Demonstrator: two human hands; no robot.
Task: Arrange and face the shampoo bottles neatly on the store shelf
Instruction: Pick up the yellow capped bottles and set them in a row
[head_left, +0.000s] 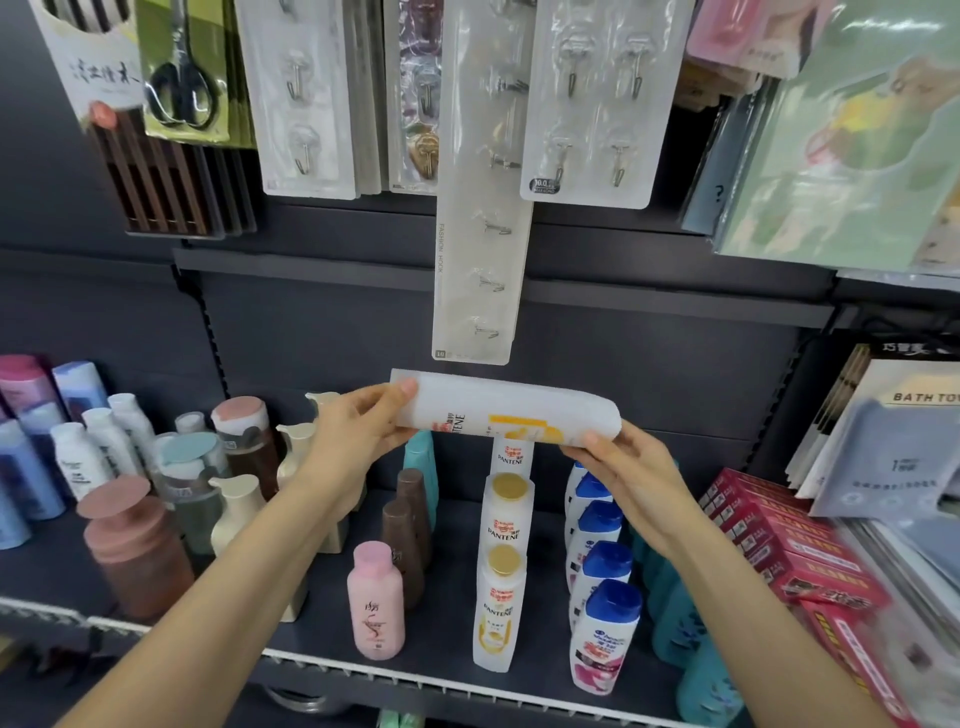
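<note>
A white Pantene shampoo bottle (509, 413) with a yellow label lies sideways in the air above the shelf. My left hand (358, 426) grips its left end, thumb on top. At the right end my right hand (631, 470) holds it from below. Under it a row of white Pantene bottles with gold caps (501, 587) runs front to back on the dark shelf (441, 662). To the right stands a row of white bottles with blue caps (602, 623). A pink bottle (375, 603) and brown bottles (408, 525) stand to the left.
Cream pump bottles (239, 512) and a large brown bottle (135, 551) fill the left side. Teal bottles (680, 618) and red boxes (795, 551) sit at the right. Packs of hooks (478, 208) hang above the held bottle. Bath towel packs (883, 457) stand far right.
</note>
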